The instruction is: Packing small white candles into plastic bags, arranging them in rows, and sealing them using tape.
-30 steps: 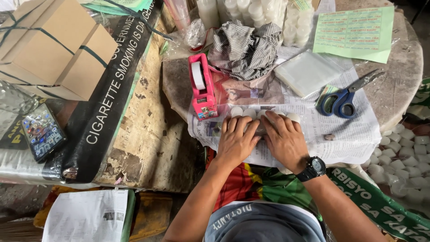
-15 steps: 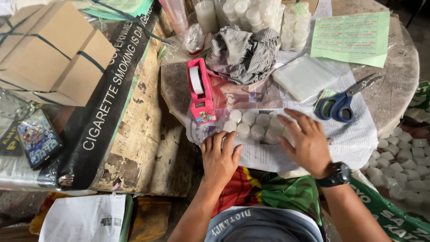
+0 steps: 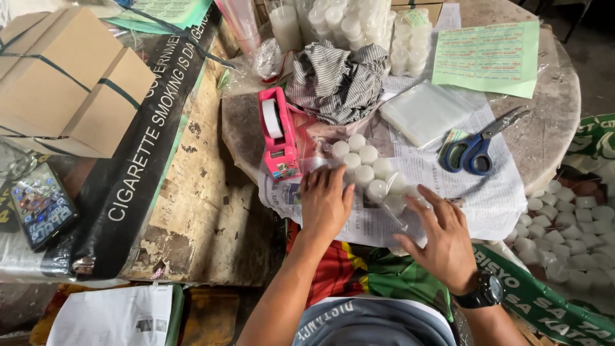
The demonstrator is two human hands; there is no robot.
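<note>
Both hands have drawn apart since the earlier frames, uncovering the clear bag of white candles (image 3: 368, 170) they were pressing on. From the head camera, the left hand (image 3: 325, 204) lies flat, fingers together, on the bag's near left edge beside the pink tape dispenser (image 3: 277, 132). The right hand (image 3: 442, 240) rests with fingers spread at the bag's right end, a watch on its wrist. The bag lies on newspaper (image 3: 493, 198) on the round table, blue-handled scissors (image 3: 477, 146) to its right, striped cloth (image 3: 339, 80) behind.
</note>
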